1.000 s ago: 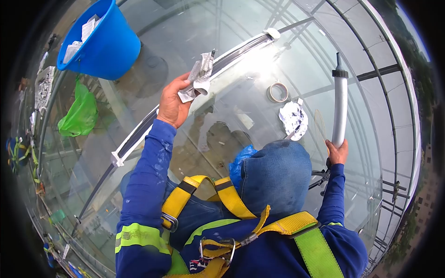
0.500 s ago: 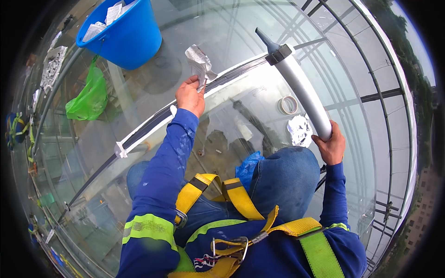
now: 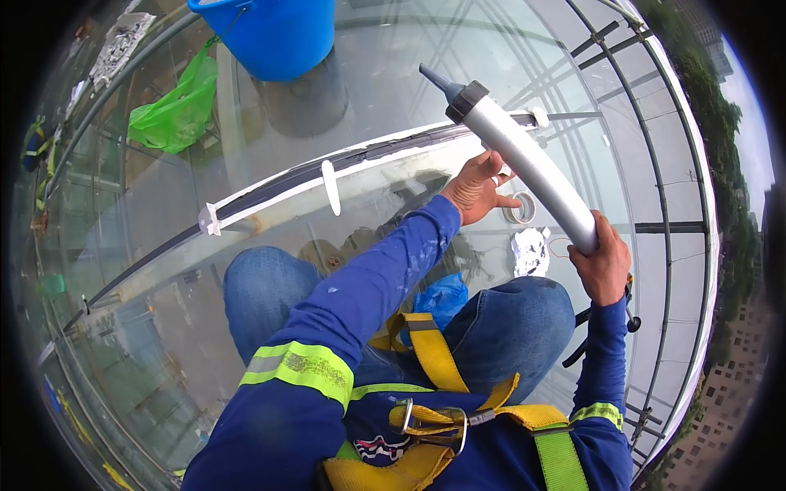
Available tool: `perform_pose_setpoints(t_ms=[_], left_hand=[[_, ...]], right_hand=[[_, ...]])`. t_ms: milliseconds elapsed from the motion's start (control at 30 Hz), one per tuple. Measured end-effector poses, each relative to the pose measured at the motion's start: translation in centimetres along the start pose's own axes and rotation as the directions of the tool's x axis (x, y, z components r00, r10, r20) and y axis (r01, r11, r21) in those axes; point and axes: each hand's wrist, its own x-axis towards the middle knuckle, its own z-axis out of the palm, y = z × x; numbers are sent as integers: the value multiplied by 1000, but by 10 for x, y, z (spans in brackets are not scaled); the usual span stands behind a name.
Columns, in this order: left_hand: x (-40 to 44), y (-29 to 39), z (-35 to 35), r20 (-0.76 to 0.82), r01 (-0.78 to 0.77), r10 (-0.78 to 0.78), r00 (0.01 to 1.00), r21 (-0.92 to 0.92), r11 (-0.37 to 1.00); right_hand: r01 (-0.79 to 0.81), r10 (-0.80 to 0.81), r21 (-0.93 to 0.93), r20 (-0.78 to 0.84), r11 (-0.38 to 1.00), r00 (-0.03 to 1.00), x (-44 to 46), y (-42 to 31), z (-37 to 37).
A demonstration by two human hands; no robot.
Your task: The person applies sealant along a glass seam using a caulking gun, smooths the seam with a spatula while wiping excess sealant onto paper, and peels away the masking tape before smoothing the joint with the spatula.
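Observation:
My right hand [image 3: 603,259] is wrapped around the rear end of a silver caulking gun [image 3: 532,159], whose dark nozzle points up and to the left. Just left of the barrel is my left hand [image 3: 477,186], fingers apart and holding nothing I can see; some fingertips are hidden beside the barrel. A roll of tape [image 3: 530,208] lies on the glass by its fingertips. Below the roll sits a crumpled white sheet with dark smears [image 3: 530,252]. A dark sealant joint [image 3: 286,182], edged with white tape, crosses the glass, and a white spatula [image 3: 331,188] lies against it.
A blue bucket [image 3: 282,41] stands on the glass at the upper left, with a green plastic bag [image 3: 176,106] beside it. A blue plastic bag [image 3: 442,296] is between my knees. Metal scaffold tubes [image 3: 665,147] run along the right side. I wear a yellow harness [image 3: 434,352].
My left hand has moved right from the joint to beside the caulking gun. The crumpled paper it held is out of sight. The view has shifted, and the spatula now shows fully.

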Motion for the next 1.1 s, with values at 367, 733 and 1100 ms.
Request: perform_pose_setpoints(t_ms=[367, 733, 1100], left_hand=[[12, -24, 35, -330, -231, 58, 942, -513, 827], [32, -46, 12, -253, -155, -16, 967, -642, 751], [56, -55, -12, -259, -55, -95, 961, -518, 854]], right_hand=[[-197, 38, -82, -842, 977, 539, -83, 47, -42], [-253, 1, 967, 254, -13, 967, -110, 48, -27], [-161, 87, 913, 138, 375, 987, -86, 29, -20]])
